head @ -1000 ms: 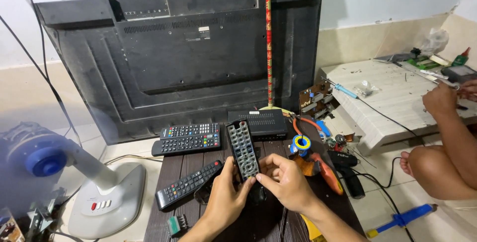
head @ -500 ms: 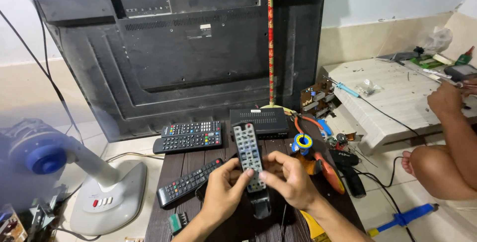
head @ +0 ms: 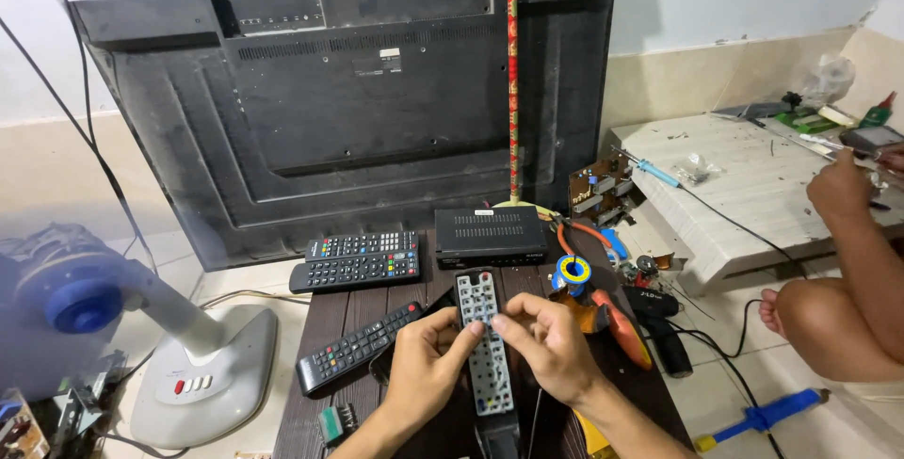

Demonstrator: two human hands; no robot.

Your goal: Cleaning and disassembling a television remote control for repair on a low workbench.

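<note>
Both my hands hold a long remote-control front shell (head: 484,346) with empty button holes, upright over the dark wooden table (head: 363,313). My left hand (head: 426,374) grips its left edge, the thumb pressing the middle. My right hand (head: 544,348) pinches its right edge near the middle. A black piece (head: 497,435), partly hidden, lies just below the shell. A black remote (head: 356,348) lies diagonally to the left of my left hand.
Two black remotes (head: 358,261) and a black set-top box (head: 490,236) lie at the table's far end. A large television back (head: 348,101) leans on the wall. A white fan (head: 141,327) stands left. Tools and solder (head: 571,273) lie right. Another person's hand (head: 838,186) rests at a low white board (head: 753,195).
The shell came down toward me and lies lower in my hands. Both thumbs have shifted up onto its middle.
</note>
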